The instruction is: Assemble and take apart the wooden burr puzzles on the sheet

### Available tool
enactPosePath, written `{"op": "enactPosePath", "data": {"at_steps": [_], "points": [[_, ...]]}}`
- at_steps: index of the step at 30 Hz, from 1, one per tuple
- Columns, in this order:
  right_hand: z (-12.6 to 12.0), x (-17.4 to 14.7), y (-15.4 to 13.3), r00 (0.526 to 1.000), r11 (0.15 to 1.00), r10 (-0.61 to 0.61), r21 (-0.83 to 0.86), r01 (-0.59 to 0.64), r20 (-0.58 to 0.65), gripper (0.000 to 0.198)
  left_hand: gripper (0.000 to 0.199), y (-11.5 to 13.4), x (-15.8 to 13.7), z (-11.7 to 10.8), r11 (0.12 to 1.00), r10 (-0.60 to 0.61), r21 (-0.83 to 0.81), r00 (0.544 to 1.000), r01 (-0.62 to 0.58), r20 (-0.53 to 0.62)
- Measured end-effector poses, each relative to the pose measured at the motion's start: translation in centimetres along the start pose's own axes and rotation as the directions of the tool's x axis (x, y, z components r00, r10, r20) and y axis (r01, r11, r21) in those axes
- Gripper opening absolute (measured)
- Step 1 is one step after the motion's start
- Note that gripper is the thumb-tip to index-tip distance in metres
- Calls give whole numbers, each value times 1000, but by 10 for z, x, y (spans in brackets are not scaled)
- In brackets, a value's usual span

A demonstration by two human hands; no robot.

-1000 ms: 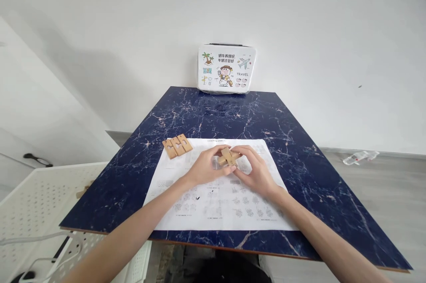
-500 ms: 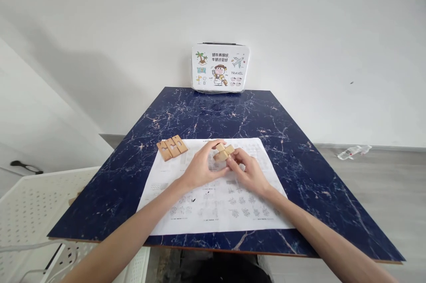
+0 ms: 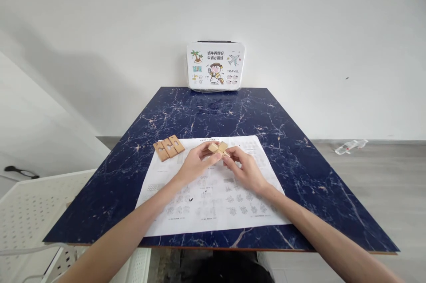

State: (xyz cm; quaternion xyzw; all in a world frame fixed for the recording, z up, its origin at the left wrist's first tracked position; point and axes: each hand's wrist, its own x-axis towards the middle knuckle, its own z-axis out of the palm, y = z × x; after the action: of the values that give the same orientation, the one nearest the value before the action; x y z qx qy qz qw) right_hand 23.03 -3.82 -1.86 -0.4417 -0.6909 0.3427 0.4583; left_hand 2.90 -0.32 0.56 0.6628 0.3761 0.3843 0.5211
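Observation:
Both my hands hold a small wooden block puzzle (image 3: 221, 147), its light pieces crossing one another, above a printed sheet. My left hand (image 3: 199, 159) grips it from the left, thumb pressed on its near side. From the right, the fingertips of my right hand (image 3: 244, 165) pinch it. My fingers hide part of its sides. Under the hands lies the white instruction sheet (image 3: 186, 225) with rows of grey diagrams. At its upper left corner several flat wooden pieces (image 3: 169, 148) with cut-outs and dark numbers lie side by side.
A white case (image 3: 215, 66) with cartoon prints stands against the wall at the far edge of the blue marbled table (image 3: 213, 116). Left of the table is a white perforated surface (image 3: 29, 205). A clear plastic bottle (image 3: 350, 146) lies on the floor at right.
My left hand has closed in around the wooden puzzle, its thumb now on the front. The puzzle has turned and sits slightly lower between my fingers. The view has shifted slightly.

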Motion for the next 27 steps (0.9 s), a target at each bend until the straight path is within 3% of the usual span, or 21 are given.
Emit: {"op": "enactPosePath", "data": {"at_steps": [5, 9, 14, 21, 27], "points": [[-3, 2, -6, 992, 993, 47, 102, -59, 114, 36, 49, -3, -1, 0, 999, 31, 6, 999, -31, -22], [-2, 2, -6, 990, 996, 41, 72, -51, 133, 36, 52, -5, 0, -2, 1000, 28, 3, 999, -28, -26], [2, 0, 6, 994, 980, -108, -165, 109, 20, 22, 49, -3, -1, 6, 1000, 10, 12, 998, -9, -70], [3, 2, 13, 951, 828, -307, -505, 243, -46, 25, 43, 4, -5, 20, 996, -85, 7, 978, 88, -193], [0, 3, 6, 925, 841, -377, -436, 319, -51, 20, 50, -1, -4, 18, 958, -135, -258, 990, 122, -34]]}}
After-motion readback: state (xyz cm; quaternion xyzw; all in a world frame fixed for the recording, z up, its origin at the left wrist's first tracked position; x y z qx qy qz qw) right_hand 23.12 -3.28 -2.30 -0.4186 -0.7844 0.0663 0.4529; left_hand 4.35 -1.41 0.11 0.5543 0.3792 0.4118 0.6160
